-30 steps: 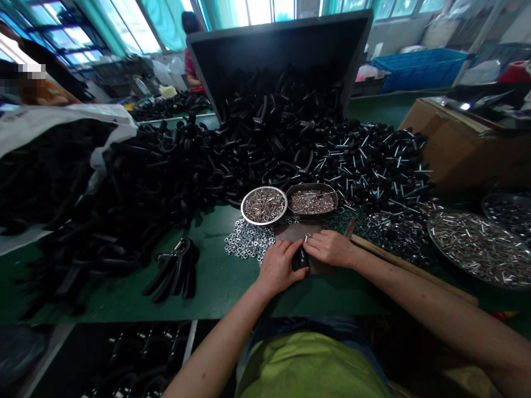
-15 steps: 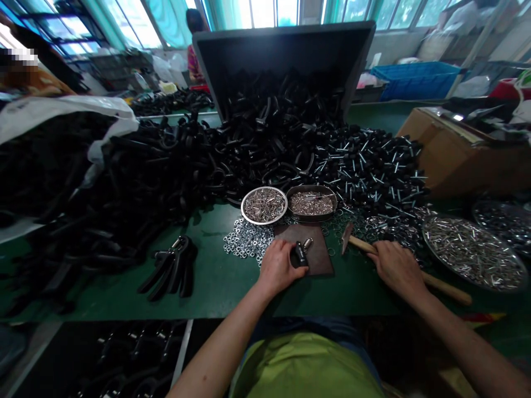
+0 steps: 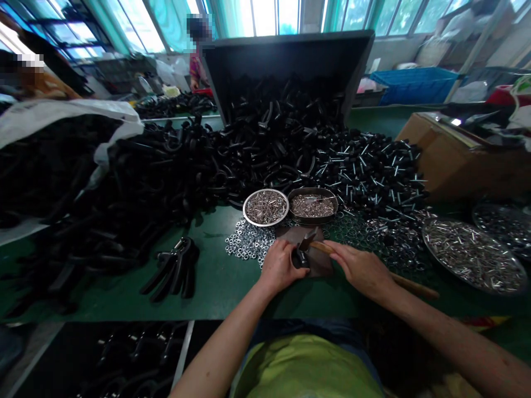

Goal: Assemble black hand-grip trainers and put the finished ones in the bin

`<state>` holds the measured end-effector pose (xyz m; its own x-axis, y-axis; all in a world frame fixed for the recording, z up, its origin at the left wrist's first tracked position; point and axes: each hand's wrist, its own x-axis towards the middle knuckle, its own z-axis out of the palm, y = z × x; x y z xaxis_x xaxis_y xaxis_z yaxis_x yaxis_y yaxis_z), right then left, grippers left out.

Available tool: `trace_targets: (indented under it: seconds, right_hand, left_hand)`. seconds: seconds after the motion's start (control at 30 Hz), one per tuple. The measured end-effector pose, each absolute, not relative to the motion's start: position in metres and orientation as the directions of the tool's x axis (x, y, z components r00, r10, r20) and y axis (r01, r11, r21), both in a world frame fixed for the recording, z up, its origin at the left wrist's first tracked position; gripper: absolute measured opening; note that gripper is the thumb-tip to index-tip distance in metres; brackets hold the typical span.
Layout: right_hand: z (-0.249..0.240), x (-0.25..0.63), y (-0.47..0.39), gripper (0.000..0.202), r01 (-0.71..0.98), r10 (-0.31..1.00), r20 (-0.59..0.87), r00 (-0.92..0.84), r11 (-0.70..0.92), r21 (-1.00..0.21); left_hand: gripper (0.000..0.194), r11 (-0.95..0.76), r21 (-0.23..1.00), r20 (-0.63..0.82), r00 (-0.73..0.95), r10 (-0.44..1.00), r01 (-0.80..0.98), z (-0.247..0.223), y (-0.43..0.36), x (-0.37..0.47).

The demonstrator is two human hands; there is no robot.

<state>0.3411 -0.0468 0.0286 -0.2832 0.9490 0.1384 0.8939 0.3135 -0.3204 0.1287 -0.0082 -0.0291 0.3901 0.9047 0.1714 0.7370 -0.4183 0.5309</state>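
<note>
Black plastic part [image 3: 300, 258] sits just below the centre of the frame, over the brown plate [image 3: 322, 266], with the left hand [image 3: 279, 265] closed on it between thumb and fingers. Right of it, the right hand [image 3: 363, 271] is wrapped round the wooden handle of a hammer [image 3: 322, 246], whose head hangs at the part's upper end; whether the two touch cannot be told. Loose nuts [image 3: 248, 243] lie up and left on the green tabletop [image 3: 232, 293], below a round bowl [image 3: 266, 224] of metal pins; a dark tin [image 3: 314, 220] of small metal pieces stands beside the bowl. With the head so near the left fingertips, a glancing or off-line blow could catch them, and a loose pinch could let the part tip or skid on the plate. Half a second ago the hammer lay on the tabletop right of the plate and a coiled spring showed at the part's upper end; now the head is over the plate, and I cannot make the spring out.
</note>
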Motion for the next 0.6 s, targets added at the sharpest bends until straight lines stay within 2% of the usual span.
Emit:
trace_targets:
  seconds: [0.13, 0.2, 0.3, 0.33, 0.5, 0.6]
  right_hand:
    - [0.034, 0.34, -0.05, 0.04, 0.858, 0.915, 0.381, -0.132, 0.298, -0.418]
    - [0.028, 0.34, -0.051, 0.04, 0.887, 0.922, 0.353, -0.156, 0.288, -0.36]
    - [0.012, 0.346, -0.049, 0.036, 0.937, 0.951, 0.14, -0.275, 0.298, -0.184]
    - [0.007, 0.349, -0.049, 0.037, 0.947, 0.956, 0.116, -0.268, 0.283, -0.149]
    - [-0.001, 0.376, -0.05, 0.04, 0.991, 0.957, 0.284, -0.054, 0.087, -0.103]
    - [-0.009, 0.396, -0.052, 0.04, 0.999, 0.95, 0.313, 0.022, -0.01, -0.041]
  left_hand:
    - [0.053, -0.409, 0.529, 0.166, 0.382, 0.909, 0.744, -0.03, -0.008, 0.129]
    - [0.054, -0.411, 0.523, 0.165, 0.384, 0.908, 0.747, -0.03, -0.008, 0.129]
    - [0.053, -0.417, 0.516, 0.176, 0.384, 0.906, 0.748, -0.031, -0.008, 0.128]
    - [0.053, -0.419, 0.514, 0.181, 0.383, 0.906, 0.748, -0.031, -0.008, 0.128]
    - [0.055, -0.423, 0.517, 0.199, 0.376, 0.905, 0.744, -0.034, -0.009, 0.128]
    - [0.056, -0.419, 0.528, 0.188, 0.38, 0.906, 0.739, -0.034, -0.009, 0.128]
